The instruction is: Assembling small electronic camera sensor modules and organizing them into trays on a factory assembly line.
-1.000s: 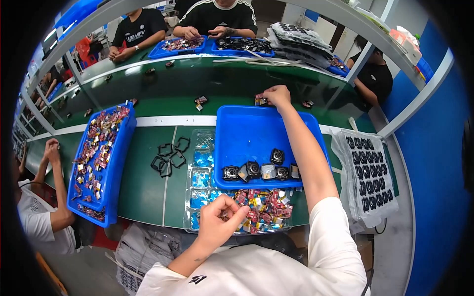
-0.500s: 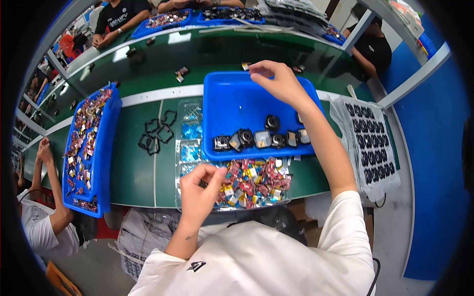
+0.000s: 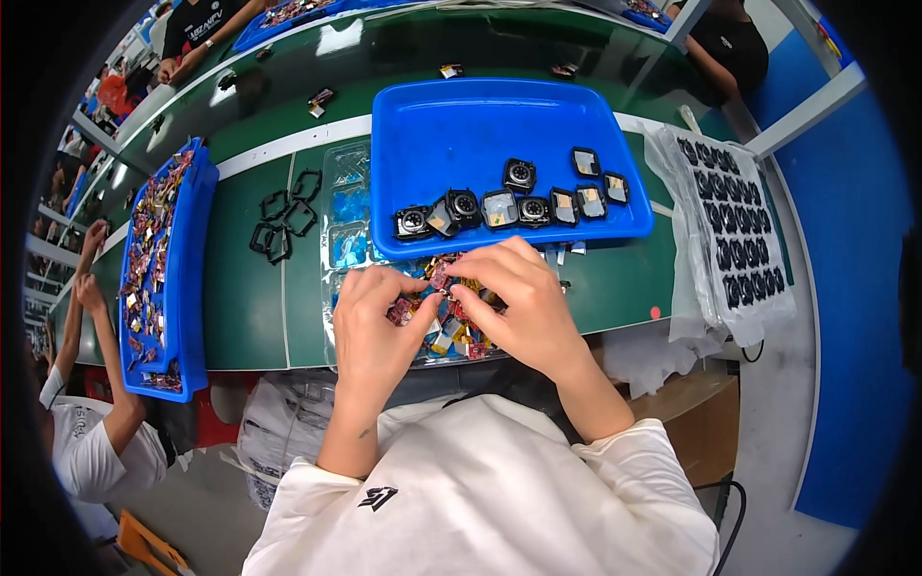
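My left hand [image 3: 373, 317] and my right hand [image 3: 523, 302] meet in front of me, fingertips pinched. Between them they hold a small reddish circuit board [image 3: 441, 277], partly hidden by the fingers. Below lies a heap of small red boards with silver and yellow parts [image 3: 444, 343], in a clear plastic tray [image 3: 348, 202] with blue patches. Just beyond my hands stands a blue tray [image 3: 480, 125]. Along its near side sit several black watch cases [image 3: 520, 175], some showing a round back, others a pale square inside.
Several thin black frames [image 3: 300, 217] lie on the green table to the left. A long blue bin [image 3: 197, 278] of small boards stands beyond them. At right, plastic-covered sheets hold rows of black parts [image 3: 740, 216]. Across the green belt [image 3: 384, 58], with scattered boards [image 3: 320, 101], other people sit.
My right hand has come back from the far edge of the blue tray to meet my left hand over the heap. A small circuit board now shows between my fingers.
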{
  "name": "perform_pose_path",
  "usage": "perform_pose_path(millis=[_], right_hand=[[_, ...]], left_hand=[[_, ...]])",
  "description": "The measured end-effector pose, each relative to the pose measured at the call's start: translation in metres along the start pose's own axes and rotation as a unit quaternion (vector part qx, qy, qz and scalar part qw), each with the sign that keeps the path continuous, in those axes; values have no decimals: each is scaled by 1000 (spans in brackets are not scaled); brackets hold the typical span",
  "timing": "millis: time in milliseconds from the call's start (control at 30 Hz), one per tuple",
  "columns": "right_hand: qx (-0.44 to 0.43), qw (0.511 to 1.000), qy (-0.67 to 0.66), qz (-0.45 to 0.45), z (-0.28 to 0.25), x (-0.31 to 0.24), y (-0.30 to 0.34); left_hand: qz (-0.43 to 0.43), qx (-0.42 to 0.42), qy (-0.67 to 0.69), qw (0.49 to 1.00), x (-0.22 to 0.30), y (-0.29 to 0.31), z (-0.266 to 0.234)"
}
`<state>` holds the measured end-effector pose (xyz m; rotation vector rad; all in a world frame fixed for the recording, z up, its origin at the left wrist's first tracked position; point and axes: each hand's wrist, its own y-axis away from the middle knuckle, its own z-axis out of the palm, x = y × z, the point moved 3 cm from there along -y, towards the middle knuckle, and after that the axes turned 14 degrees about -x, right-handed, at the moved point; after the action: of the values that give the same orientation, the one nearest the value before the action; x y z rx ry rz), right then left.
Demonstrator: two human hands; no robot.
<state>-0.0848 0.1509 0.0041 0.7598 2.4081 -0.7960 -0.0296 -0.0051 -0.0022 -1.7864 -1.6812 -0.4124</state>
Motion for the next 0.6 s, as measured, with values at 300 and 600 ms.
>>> perform_pose_path(millis=[300, 600], right_hand=[[-23, 999, -27, -20, 2, -13, 5], [-44, 989, -136, -27, 6, -9, 5]], left_hand=[[-53, 46, 422, 904, -4, 15, -2], [-39, 10, 551, 834, -2, 11, -1]])
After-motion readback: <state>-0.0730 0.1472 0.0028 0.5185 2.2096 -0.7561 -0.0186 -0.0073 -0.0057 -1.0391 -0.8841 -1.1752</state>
